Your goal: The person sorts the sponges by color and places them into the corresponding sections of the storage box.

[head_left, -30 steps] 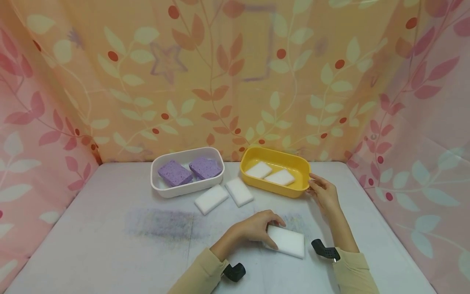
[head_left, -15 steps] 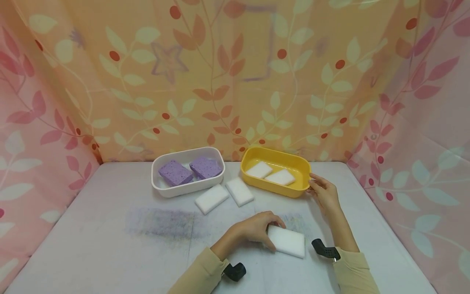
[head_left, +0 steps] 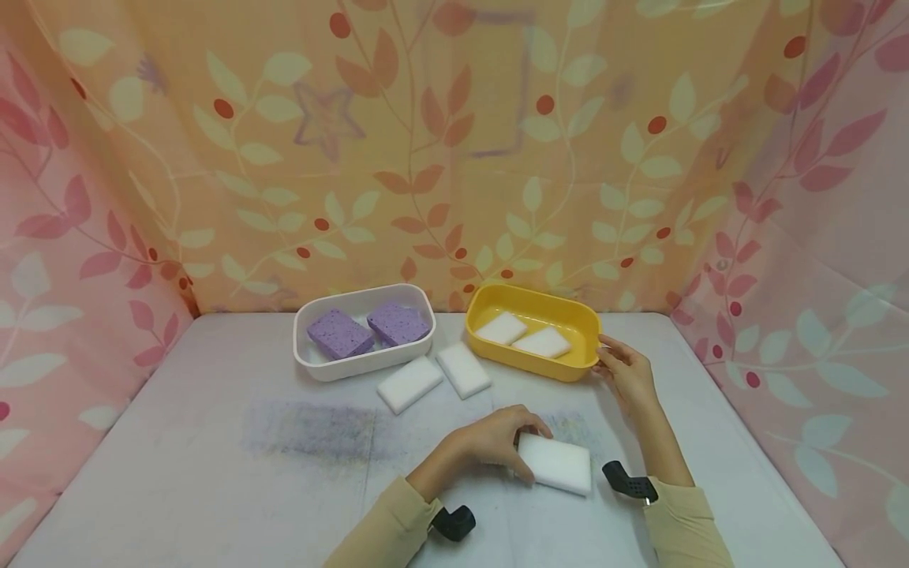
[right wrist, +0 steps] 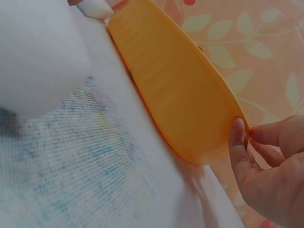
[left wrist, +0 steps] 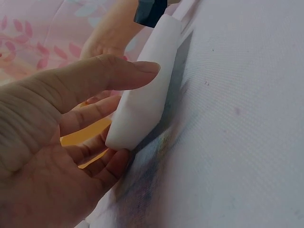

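Note:
A white sponge (head_left: 557, 464) is gripped at its left end by my left hand (head_left: 493, 442), thumb on the near side and fingers on the far side. In the left wrist view the sponge (left wrist: 147, 85) is tilted close over the table, its shadow beneath it. My right hand (head_left: 628, 375) pinches the right end rim of a yellow tray (head_left: 525, 360); the right wrist view shows thumb and fingers on either side of that rim. Two white sponges (head_left: 543, 342) lie inside the yellow tray.
Left of the yellow tray stands a white tray (head_left: 355, 368) with two purple sponges (head_left: 341, 334). Two more white sponges, one angled left (head_left: 409, 385) and one angled right (head_left: 463, 371), lie on the table in front of the trays. Coloured smudges (head_left: 319, 430) mark the cloth. A patterned curtain (head_left: 426, 158) hangs behind.
The sponge in my left hand has shifted and tilted very slightly. My right hand keeps its pinch on the yellow tray, and the trays stay in place.

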`<state>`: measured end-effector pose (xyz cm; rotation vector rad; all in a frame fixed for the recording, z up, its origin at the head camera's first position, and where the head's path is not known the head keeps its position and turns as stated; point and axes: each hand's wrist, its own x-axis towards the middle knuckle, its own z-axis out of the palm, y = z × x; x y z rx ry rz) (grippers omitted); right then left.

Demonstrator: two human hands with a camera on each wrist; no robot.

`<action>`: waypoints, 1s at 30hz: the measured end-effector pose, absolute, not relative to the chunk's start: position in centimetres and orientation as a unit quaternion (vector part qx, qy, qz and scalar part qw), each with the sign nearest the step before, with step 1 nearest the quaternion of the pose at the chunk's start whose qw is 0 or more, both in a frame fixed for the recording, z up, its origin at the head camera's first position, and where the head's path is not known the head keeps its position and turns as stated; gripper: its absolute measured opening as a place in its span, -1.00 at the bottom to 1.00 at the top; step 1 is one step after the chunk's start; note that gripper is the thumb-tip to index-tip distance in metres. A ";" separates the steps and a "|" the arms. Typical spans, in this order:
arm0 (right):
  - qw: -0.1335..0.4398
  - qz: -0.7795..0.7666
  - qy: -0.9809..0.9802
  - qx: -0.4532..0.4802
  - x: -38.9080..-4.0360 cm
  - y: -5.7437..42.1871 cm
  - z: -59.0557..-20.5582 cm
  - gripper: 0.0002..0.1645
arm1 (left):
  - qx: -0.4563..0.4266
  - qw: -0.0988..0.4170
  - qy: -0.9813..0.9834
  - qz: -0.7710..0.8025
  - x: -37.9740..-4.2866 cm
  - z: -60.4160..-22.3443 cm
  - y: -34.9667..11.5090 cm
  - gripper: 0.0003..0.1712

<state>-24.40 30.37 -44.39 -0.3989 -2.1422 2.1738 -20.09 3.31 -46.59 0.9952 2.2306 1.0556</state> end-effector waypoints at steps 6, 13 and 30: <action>0.039 0.705 -0.697 -0.122 -24.4 30.3 -44.4 -0.36 | 0.363 0.236 0.812 0.393 -20.3 -46.6 3.1 -0.32; 0.039 0.703 -0.700 -0.122 -24.4 30.3 -44.4 -0.36 | 0.366 0.222 0.814 0.393 -20.4 -46.2 3.0 -0.29; 0.040 0.704 -0.698 -0.129 -24.6 30.7 -44.6 -0.36 | 0.357 0.199 0.833 0.373 -21.2 -44.9 2.9 -0.31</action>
